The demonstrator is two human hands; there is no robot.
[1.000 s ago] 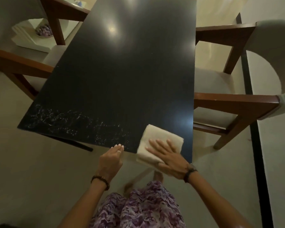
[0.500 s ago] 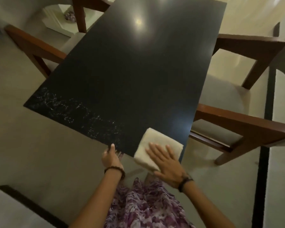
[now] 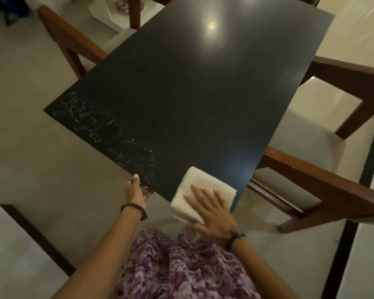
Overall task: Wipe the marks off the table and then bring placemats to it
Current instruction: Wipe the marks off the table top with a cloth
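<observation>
The right hand [image 3: 212, 209] lies flat, fingers straight and spread, on a folded cream cloth [image 3: 200, 192] at the near right corner of the dark, glossy rectangular table [image 3: 203, 87], the cloth's near end hanging over the edge. White streaky marks [image 3: 104, 130] run along the table's near left edge. The left hand [image 3: 135, 190] (beaded bracelet at the wrist) grips the near edge beside the marks, thumb on top, fingers curled under; brown wooden chairs [image 3: 324, 186] with grey seats stand on both sides
</observation>
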